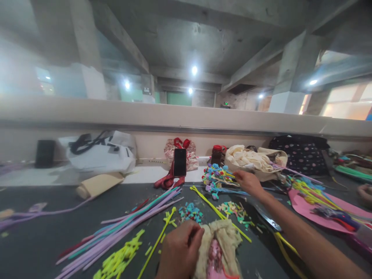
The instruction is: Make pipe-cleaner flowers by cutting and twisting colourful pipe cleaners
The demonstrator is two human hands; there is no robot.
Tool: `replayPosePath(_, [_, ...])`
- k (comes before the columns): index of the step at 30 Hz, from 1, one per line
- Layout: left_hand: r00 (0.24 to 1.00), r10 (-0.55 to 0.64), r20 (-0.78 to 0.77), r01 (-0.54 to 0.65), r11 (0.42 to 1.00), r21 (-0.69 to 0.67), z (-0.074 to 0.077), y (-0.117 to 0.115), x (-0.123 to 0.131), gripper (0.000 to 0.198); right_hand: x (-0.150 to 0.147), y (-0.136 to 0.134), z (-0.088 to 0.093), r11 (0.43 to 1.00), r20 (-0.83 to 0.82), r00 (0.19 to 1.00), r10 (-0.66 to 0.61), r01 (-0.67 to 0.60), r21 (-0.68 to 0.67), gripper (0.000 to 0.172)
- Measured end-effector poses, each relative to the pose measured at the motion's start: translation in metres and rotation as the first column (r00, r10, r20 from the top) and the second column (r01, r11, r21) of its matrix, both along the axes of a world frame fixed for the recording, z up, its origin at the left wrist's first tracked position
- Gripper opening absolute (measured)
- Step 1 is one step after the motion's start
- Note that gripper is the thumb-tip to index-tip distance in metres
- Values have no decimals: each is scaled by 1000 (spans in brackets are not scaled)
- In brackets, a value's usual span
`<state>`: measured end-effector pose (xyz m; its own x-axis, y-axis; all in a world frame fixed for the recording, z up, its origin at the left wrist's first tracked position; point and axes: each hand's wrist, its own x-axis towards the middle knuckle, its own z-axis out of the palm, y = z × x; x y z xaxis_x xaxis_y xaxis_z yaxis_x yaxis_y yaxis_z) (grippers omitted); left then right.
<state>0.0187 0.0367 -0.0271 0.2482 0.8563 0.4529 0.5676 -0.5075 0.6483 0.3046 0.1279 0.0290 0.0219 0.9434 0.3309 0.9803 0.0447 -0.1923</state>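
Observation:
My right hand [248,183] reaches to a bunch of small pipe-cleaner flowers [215,179] in blue, red, purple and yellow. Its fingers are pinched at a yellow stem on the bunch's right side. In the foreground, my left hand [181,246] is curled closed beside a beige cloth [228,236]; what its fingers hold, if anything, is hidden. Long yellow pipe cleaners [207,199] lie beyond the left hand. Around them are cut blue pieces [190,211], mixed pale pieces [232,209] and a pile of short yellow pieces [120,254].
Purple and teal pipe cleaners [124,228] stretch across the left side. A phone [179,162] leans upright at the back. A fabric basket [261,174] stands behind my right hand, near scissors [267,217]. Pliers [334,217] rest on a pink sheet [302,209]; another person's hand [365,193] shows at the right edge.

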Motion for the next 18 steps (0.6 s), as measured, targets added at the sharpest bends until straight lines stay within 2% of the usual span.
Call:
replayPosePath(4, [1000,2,-22,-1,1000,28,-2,1,0,22,10,36,-5,995,80,996,39,-31,-96,34])
replayPosePath(8, [999,-13,-34,14,999,47,-2,1,0,24,12,56,-14,964,106,993,57,-27,-265,30])
replayPosePath(12, [998,-40,-43,42,998,49,-1,0,-1,22,9,58,-21,942,137,990,38,10,-336,27])
replayPosePath(18, [995,-53,-82,57,997,45,-2,-2,1,23,2,42,-22,951,131,991,37,6,-310,26])
